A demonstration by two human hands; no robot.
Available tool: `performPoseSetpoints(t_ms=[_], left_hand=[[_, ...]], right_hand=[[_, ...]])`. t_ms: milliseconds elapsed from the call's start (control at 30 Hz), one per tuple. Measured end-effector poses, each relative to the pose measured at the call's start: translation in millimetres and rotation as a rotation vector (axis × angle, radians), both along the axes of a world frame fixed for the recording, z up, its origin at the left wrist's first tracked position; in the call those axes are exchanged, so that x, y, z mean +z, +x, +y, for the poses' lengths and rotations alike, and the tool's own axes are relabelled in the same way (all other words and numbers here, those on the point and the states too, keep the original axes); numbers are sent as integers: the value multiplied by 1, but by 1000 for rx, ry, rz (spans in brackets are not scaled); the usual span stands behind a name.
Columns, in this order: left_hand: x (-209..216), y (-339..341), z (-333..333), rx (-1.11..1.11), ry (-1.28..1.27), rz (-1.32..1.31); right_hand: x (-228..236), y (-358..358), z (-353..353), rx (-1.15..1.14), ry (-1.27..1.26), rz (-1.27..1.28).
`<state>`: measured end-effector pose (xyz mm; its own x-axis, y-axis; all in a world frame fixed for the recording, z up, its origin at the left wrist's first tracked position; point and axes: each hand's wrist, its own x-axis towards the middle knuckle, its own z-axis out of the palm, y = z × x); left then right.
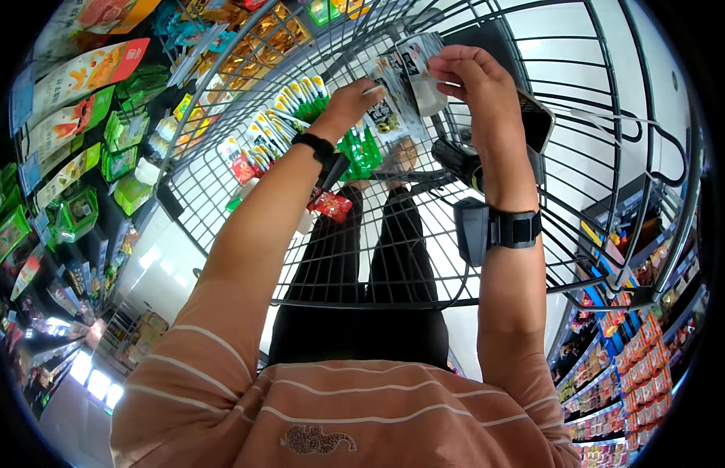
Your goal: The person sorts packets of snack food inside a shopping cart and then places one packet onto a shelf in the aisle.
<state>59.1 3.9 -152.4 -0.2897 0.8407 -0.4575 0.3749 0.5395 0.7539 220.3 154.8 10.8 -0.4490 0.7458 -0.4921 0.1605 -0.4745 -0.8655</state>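
Observation:
Over a wire shopping cart (362,303), both my arms reach forward. My left hand (347,108) is closed, its fingertips on the edge of a black-and-white food packet (387,117). My right hand (473,72) has its thumb and fingers drawn together beside a second packet (413,66) and a whitish translucent piece (430,98); what lies between those fingers is hidden. Left of the packets, several white-and-yellow packets (296,97) stand in rows in the cart. Green bags (361,152) lie just below my left hand, and a red packet (331,206) sits near my left wrist.
Shelves of hanging snack bags (89,70) run along the left, close to the cart's side. Another shelf of packaged goods (643,366) stands at the lower right. A dark phone-like device (537,123) is beside my right forearm. My legs (331,249) show through the wires.

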Motion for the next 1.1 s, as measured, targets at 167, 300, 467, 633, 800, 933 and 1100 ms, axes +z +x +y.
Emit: performPoseSetpoints(t_ms=[167,300,467,633,800,933,1100], left_hand=[[58,-26,4,188,-37,-254],[114,-37,20,241,30,-338],[145,-48,29,335,129,-462],[145,-55,29,411,172,-531],[140,-54,26,554,240,-704],[135,-54,25,588,279,-785],[134,-53,27,587,292,-800]], right_hand=[[-4,-4,-5,142,-20,-62],[-16,0,-10,218,-57,-84],[-2,-7,-20,332,-265,-107],[3,-11,-21,327,-341,-50],[-2,-10,-20,282,-385,2],[4,-11,-20,238,-405,12],[2,-10,-17,251,-433,32]])
